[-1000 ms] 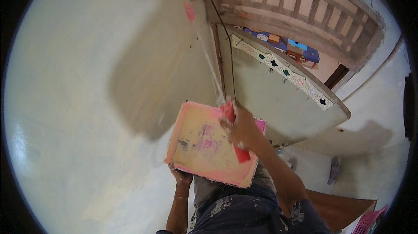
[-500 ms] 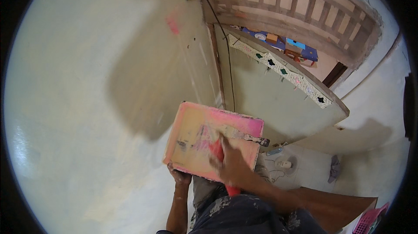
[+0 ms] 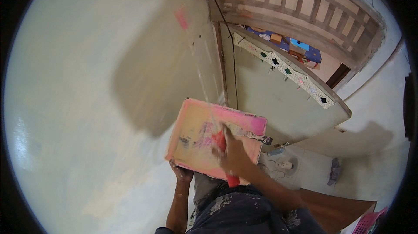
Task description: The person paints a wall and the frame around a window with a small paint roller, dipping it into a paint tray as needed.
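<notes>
I saw a flat, rectangular board (image 3: 204, 134) held tilted in front of a pale wall, its face smeared pink along the top and right edges and yellowish toward the middle, with grey and red patches. A red-handled trowel (image 3: 226, 155) lay across that face, its narrow blade reaching to the board's right edge. The handle ran down past the lower edge. The blade was blurred, so I couldn't make out its shape exactly.

1 head fisheye view, looking down, close over hands (image 3: 230, 153).
</notes>
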A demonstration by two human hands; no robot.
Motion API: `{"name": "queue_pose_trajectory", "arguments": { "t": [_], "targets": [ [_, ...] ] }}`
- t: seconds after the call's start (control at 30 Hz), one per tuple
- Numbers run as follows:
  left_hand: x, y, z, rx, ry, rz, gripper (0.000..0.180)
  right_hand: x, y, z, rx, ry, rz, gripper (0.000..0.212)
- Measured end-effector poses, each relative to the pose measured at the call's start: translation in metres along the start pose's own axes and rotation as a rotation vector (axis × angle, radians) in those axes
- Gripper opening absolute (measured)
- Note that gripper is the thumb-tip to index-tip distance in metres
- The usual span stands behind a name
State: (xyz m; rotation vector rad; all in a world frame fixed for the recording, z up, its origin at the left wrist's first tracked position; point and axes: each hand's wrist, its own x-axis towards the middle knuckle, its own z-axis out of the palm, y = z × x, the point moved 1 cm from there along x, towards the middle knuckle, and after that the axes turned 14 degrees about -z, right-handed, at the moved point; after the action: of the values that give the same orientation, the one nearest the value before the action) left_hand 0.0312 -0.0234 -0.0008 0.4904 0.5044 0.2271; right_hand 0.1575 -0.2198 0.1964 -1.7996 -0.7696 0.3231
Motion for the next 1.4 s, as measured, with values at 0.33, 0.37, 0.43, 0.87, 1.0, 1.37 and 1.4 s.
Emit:
{"name": "queue_pose_trajectory", "arguments": {
  "t": [0.33,0.37,0.43,0.87,1.0,1.37,1.4],
  "targets": [
    [-0.001,0.001,0.006,0.009,0.024,0.007,0.062,0.006,0.023,-0.003,-0.128,0.145,-0.239,0.065],
    [0.000,0.002,0.003,-0.010,0.024,0.014,0.061,0.020,0.026,-0.008,-0.090,0.137,-0.186,0.064],
    [0.000,-0.001,0.014,-0.023,0.033,0.015,0.059,0.042,0.032,-0.022,-0.048,0.139,-0.099,0.062],
    [-0.005,0.003,0.018,-0.057,0.047,-0.003,0.062,0.059,0.000,-0.059,-0.002,0.170,-0.097,0.043],
    [-0.007,0.003,0.026,-0.049,0.009,-0.008,0.050,0.051,-0.009,-0.068,0.023,0.160,-0.100,0.045],
    [-0.003,0.001,0.023,-0.065,0.006,-0.003,0.050,0.057,-0.056,-0.098,0.153,0.141,-0.028,0.028],
    [-0.003,0.001,0.021,-0.063,0.006,-0.005,0.050,0.063,-0.063,-0.104,0.137,0.122,-0.036,0.027]
  ]
}}
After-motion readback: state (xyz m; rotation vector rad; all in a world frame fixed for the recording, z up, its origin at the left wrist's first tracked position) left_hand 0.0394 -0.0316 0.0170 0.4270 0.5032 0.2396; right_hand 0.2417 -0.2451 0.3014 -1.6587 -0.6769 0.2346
